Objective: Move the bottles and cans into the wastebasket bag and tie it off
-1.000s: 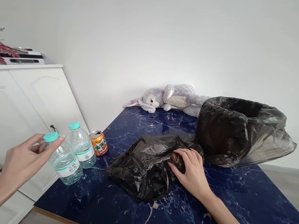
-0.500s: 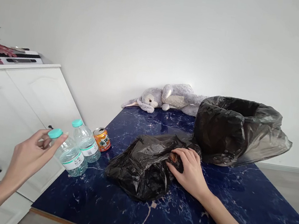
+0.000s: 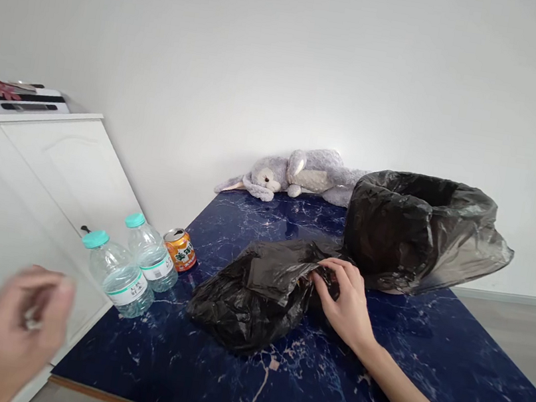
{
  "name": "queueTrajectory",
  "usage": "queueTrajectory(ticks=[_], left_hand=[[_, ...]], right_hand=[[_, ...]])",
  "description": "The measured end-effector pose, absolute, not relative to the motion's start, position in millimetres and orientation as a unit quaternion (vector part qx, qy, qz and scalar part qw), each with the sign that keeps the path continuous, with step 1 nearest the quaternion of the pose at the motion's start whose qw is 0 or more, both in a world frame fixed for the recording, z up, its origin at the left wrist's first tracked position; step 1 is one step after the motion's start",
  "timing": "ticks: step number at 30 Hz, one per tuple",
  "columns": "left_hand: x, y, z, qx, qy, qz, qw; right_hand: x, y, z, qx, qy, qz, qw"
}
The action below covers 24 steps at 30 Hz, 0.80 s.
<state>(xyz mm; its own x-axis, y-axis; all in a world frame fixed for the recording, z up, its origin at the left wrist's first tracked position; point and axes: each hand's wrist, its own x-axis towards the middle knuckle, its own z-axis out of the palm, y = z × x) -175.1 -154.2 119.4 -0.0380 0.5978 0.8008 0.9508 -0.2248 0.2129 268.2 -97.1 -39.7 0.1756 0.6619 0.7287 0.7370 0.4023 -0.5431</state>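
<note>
Lower left of frame, left hand (image 3: pixel 15 324) hangs blurred, grip unreadable, now withdrawn from bottle (image 3: pixel 119 273); at centre, right hand (image 3: pixel 346 300) pinches bag (image 3: pixel 249 292).

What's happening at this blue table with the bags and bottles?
A person is working at a blue marbled table. Their right hand grips the edge of a crumpled black bag lying beside a bin lined with another black bag. Their left hand, blurred, hovers off the table's near-left corner, closest to two teal-capped water bottles standing by an orange can. A plush rabbit lies by the wall.
</note>
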Motion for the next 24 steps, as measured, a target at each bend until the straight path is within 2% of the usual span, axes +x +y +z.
queueTrajectory(ticks=[4,9,11,16,24], left_hand=[[-117.4,-166.2,92.3,-0.868,-0.398,-0.297,0.008],[-36.6,-148.6,69.2,-0.917,-0.33,-0.168,-0.147],[-13.5,-129.7,56.5,-0.926,-0.307,-0.153,-0.159],[29.0,-79.2,28.2,-0.92,-0.337,-0.172,-0.105],[69.1,-56.6,35.6,-0.914,-0.346,-0.173,-0.122]], right_hand=[[268.9,-96.7,-39.7,-0.542,-0.616,-0.005,0.572],[271.6,-97.7,-35.9,-0.55,-0.586,0.014,0.595],[273.7,-96.8,-34.8,-0.553,-0.57,0.03,0.607],[277.2,-92.0,-35.0,-0.547,-0.54,0.084,0.634],[274.0,-92.5,-29.5,-0.524,-0.536,0.149,0.645]])
